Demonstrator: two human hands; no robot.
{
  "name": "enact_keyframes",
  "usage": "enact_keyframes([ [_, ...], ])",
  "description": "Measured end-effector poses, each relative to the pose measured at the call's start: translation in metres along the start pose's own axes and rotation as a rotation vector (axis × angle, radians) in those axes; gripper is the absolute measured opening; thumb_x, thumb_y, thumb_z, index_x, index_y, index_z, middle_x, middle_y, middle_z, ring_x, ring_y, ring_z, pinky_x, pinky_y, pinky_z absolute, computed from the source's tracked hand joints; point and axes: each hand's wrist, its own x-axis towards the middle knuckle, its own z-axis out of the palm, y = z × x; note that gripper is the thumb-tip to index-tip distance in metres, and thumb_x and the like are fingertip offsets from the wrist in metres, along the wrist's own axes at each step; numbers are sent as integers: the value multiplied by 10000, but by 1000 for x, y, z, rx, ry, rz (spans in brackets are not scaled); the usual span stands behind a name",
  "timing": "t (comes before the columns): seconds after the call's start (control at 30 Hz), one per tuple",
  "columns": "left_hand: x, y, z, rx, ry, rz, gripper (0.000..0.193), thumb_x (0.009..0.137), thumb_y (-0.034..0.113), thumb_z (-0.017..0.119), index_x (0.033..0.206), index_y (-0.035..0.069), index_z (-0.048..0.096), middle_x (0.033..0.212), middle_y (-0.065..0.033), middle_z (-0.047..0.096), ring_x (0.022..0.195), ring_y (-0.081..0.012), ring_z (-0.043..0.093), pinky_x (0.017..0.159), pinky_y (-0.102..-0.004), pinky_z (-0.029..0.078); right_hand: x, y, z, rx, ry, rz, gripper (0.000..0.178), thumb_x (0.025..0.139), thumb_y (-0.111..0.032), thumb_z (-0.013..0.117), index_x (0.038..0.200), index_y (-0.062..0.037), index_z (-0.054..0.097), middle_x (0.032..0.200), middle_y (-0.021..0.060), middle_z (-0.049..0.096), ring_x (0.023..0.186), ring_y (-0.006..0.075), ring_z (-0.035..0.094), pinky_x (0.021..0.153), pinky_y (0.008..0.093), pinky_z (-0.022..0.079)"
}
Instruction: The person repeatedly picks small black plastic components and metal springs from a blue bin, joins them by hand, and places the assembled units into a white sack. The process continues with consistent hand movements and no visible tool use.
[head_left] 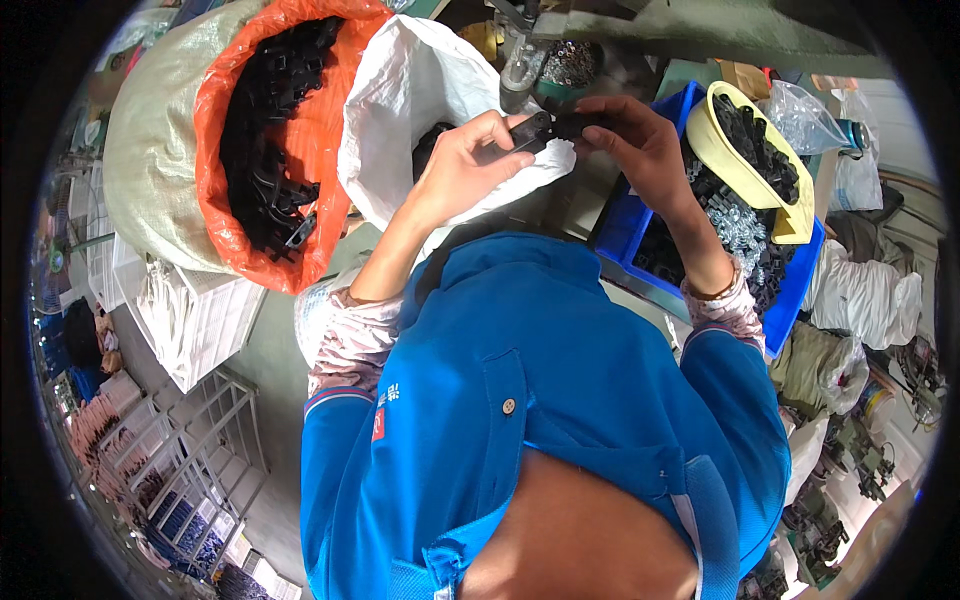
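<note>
Above the rim of an open white sack (385,110), my left hand (462,168) grips a long black part (530,131) between thumb and fingers. Close to its tip, my right hand (643,150) pinches a smaller black piece (571,126). The two dark pieces meet or nearly meet; I cannot tell whether they are joined. Right of my right hand, a cream scoop-shaped tray (712,140) of long black parts rests on a blue bin (625,232). In that bin lie shiny metal pieces (738,232) and small black parts.
A large sack with an orange liner (222,130), full of black parts, stands at the left. Machine metalwork (522,65) rises beyond my hands, near a heap of small metal bits (572,64). White crates (205,325) and a metal rack (215,440) are lower left.
</note>
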Motion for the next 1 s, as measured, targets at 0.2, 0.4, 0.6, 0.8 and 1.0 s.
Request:
enact_keyframes([
  [0.2, 11, 9, -19, 130, -21, 146, 264, 839, 74, 723, 801, 30, 465, 1224, -119, 665, 755, -95, 603, 648, -278, 498, 8, -3, 15, -218, 99, -128, 296, 870, 0, 674, 1163, -12, 637, 1046, 80, 658, 918, 128, 632, 817, 268, 510],
  [0.4, 23, 15, -37, 388, -87, 219, 179, 807, 82, 737, 846, 10, 577, 1150, -143, 689, 833, -204, 682, 743, -319, 530, 19, -3, 27, -374, 179, -235, 256, 840, 6, 697, 1094, -21, 681, 1006, 86, 680, 894, 122, 637, 777, 269, 515],
  [0.6, 42, 26, -55, 611, -125, 400, 229, 777, 92, 743, 977, 9, 668, 1035, -152, 699, 751, -295, 656, 698, -348, 528, 31, 3, 46, -213, 285, -141, 246, 849, 57, 676, 1091, 18, 654, 1043, 88, 683, 951, 132, 649, 835, 263, 524],
  [0.8, 65, 35, -78, 696, -180, 534, 385, 772, 113, 741, 1145, 38, 679, 758, -113, 636, 648, -275, 598, 603, -353, 485, 49, 11, 48, -399, 329, -300, 293, 847, 80, 672, 1133, 34, 631, 1080, 93, 679, 966, 139, 654, 860, 264, 534],
  [1.0, 96, 36, -88, 702, -225, 626, 382, 766, 113, 741, 1136, 44, 675, 696, -80, 570, 625, -265, 580, 578, -346, 467, 60, -3, 47, -560, 380, -366, 277, 848, 87, 657, 1122, 56, 632, 1053, 108, 691, 936, 154, 668, 837, 285, 547],
])
